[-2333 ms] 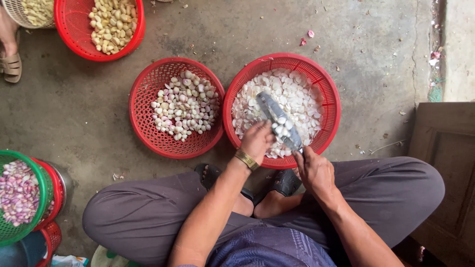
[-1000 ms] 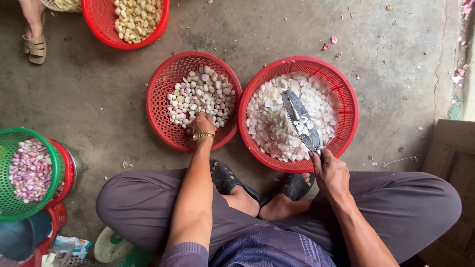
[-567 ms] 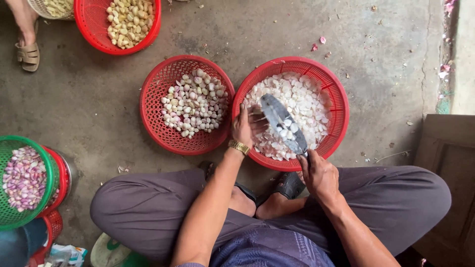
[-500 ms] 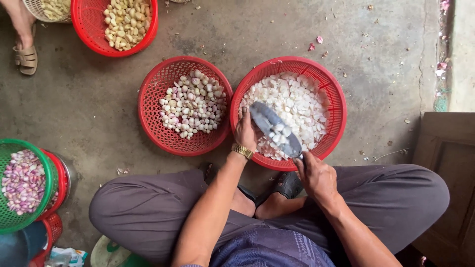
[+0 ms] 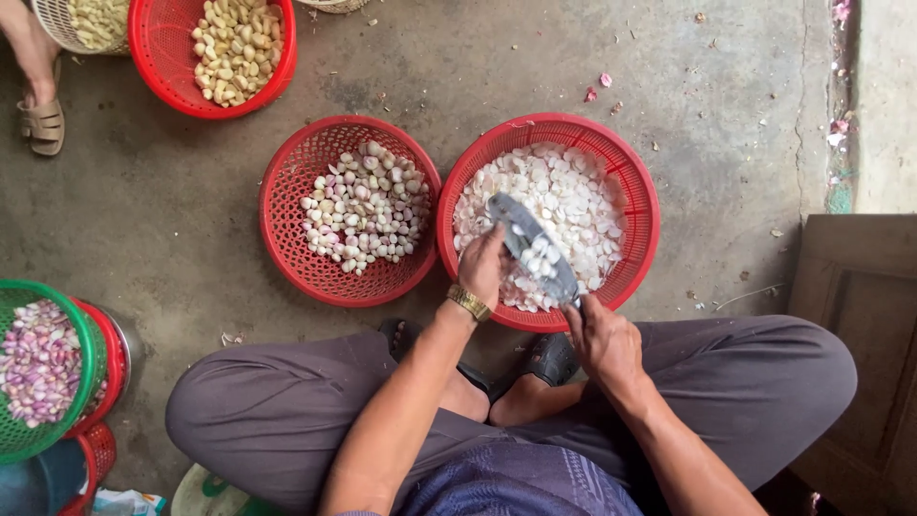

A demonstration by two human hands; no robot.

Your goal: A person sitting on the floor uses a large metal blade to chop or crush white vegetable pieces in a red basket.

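I sit cross-legged on the floor over two red baskets. My right hand (image 5: 602,341) grips the handle of a broad knife (image 5: 535,250) whose blade, dotted with peel scraps, lies over the right red basket (image 5: 638,182) of white peeled pieces. My left hand (image 5: 485,268) is at the blade's left side above that basket, fingers curled on something small that I cannot make out. A gold watch (image 5: 469,302) is on the left wrist. The left red basket (image 5: 287,229) holds unpeeled garlic cloves (image 5: 361,210).
Another red basket (image 5: 153,57) of yellowish cloves stands at the top left beside another person's sandalled foot (image 5: 40,115). A green basket (image 5: 81,382) of purple shallots sits at the left edge. A wooden panel (image 5: 860,325) lies at the right.
My left hand went to the left basket of cloves, then came back to the knife blade over the right basket. The right hand kept hold of the knife.
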